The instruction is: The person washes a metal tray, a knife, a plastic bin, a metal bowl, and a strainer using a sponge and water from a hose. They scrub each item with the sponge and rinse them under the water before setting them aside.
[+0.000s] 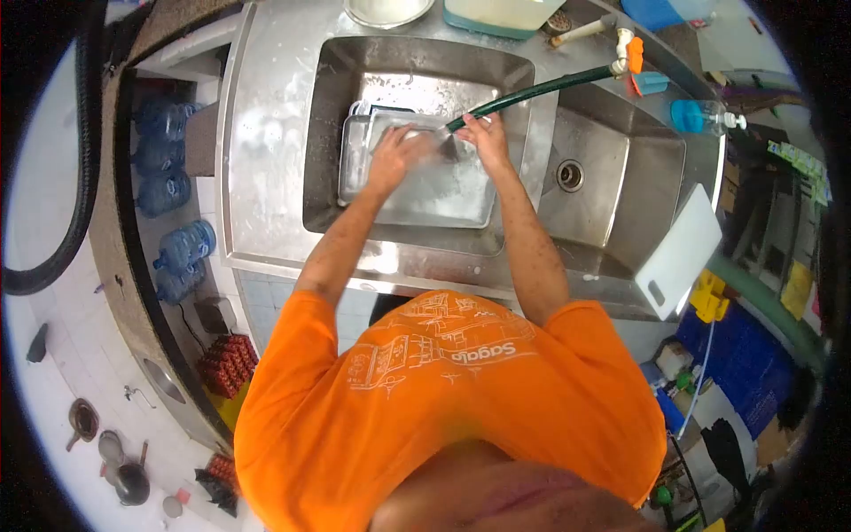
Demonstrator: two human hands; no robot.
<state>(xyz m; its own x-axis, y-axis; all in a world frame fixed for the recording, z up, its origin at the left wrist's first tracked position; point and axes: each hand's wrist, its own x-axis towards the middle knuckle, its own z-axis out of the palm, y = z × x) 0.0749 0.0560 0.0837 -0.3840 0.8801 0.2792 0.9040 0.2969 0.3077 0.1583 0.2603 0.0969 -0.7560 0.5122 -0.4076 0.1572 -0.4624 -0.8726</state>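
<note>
My right hand (486, 142) is closed on a dark green hose (541, 87) near its open end, over the left sink basin. Water appears to run from the hose end onto a clear plastic container (443, 197) in the basin. My left hand (396, 158) is over the container's left part, fingers stretched toward the hose end and partly blurred by motion. It seems to touch the wet plastic, with nothing visible in its grip. Another clear container (354, 160) shows beneath and to the left, beside a dark blue edge.
The hose runs to a tap (620, 64) with an orange handle. A second basin (612, 168) lies right, with a white cutting board (681, 253) leaning at its corner. A metal bowl (387, 11) and a plastic tub (505, 16) stand behind. Water jugs (184, 246) are at left.
</note>
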